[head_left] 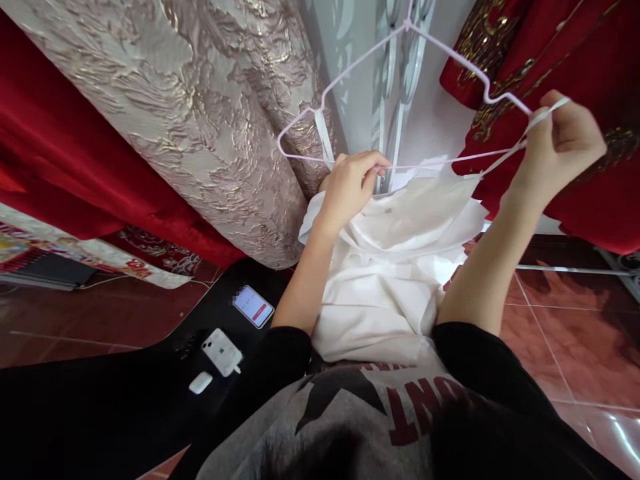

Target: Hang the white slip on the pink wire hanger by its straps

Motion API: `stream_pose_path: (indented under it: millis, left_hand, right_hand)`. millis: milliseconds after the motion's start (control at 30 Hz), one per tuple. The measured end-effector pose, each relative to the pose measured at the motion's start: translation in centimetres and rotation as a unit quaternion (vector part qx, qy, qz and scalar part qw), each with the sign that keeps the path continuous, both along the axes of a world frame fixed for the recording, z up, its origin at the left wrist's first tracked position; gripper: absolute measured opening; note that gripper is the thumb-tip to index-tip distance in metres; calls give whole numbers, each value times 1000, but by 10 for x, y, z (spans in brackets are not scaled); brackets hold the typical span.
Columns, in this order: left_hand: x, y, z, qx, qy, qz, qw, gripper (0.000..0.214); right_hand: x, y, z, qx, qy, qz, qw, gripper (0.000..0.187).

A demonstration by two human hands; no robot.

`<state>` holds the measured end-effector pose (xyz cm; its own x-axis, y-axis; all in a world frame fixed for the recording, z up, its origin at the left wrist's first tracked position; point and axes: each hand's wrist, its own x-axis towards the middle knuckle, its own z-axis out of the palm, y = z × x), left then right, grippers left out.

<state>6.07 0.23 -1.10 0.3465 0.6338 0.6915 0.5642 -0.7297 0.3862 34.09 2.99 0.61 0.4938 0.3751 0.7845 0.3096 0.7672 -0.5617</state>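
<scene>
A pale pink clothes hanger (pixel 453 52) hangs in front of me, its lower bar running level across the view. My left hand (pixel 353 183) closes its fingers around that lower bar, left of its middle. The white garment (pixel 380 300) with thin straps drapes below the hanger and down to my lap. Its left strap (pixel 324 135) loops over the hanger's left notch. My right hand (pixel 560 150), at the hanger's right end, pinches the other strap (pixel 505 159) between thumb and fingers. That strap stretches from the garment's top edge up to my fingertips.
Beige-pink textured fabric (pixel 220 127) hangs at left, with red cloth (pixel 90 160) beyond it. Red embroidered garments (pixel 530 60) hang at right. On a black bench (pixel 125 400) lie a lit phone (pixel 254 307), a white phone (pixel 221 352) and a small white case (pixel 201 383). Red tiles (pixel 560 333) cover the floor.
</scene>
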Motion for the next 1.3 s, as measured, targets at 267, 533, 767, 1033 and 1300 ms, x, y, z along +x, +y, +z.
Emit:
stream_pose_path:
  millis: [267, 533, 767, 1033, 1300]
  left_hand:
    - [8, -2, 0, -3, -20, -8, 1000, 26]
    - [19, -8, -3, 15, -18, 14, 1000, 27]
    - [12, -16, -6, 32, -2, 32, 999, 28]
    - [-30, -3, -18, 71, -246, 174, 951, 20]
    - [-45, 18, 10, -21, -318, -27, 947, 46]
  right_hand:
    - [-18, -15, 46, -37, -184, 66, 980, 14]
    - [-54, -35, 50, 84, -95, 8, 992, 19]
    - [-112, -37, -6, -201, -279, 128, 930, 10]
    - [-109, -37, -15, -193, -300, 77, 931, 10]
    - [-110, -33, -20, -190, -317, 51, 928, 17]
